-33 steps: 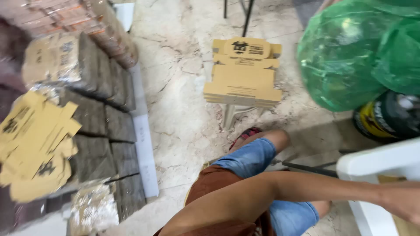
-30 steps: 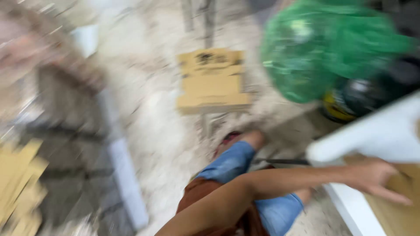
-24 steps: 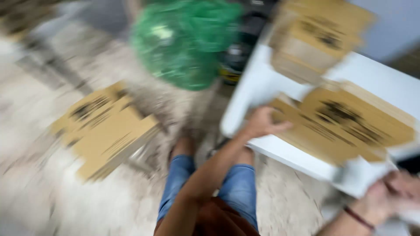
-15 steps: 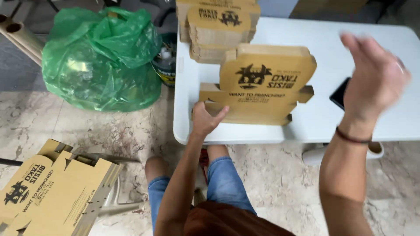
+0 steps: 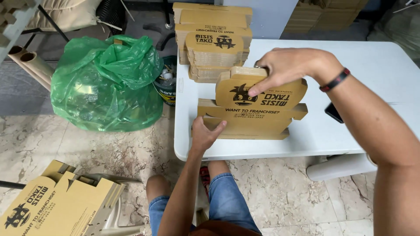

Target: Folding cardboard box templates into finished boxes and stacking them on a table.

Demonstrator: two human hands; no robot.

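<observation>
The flat cardboard box (image 5: 256, 107) lies on the white table (image 5: 376, 74). The left hand (image 5: 205, 133) holds its near corner. The right hand (image 5: 286, 65) grips its top flap. More flat boxes (image 5: 213, 41) are stacked behind; a green bag (image 5: 105, 83) sits left.

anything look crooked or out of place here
Nothing looks damaged or spilled. The left hand and right hand hold flat brown cardboard box blanks on the white table. A second stack of brown flat blanks leans tilted off a seat lower left.
</observation>
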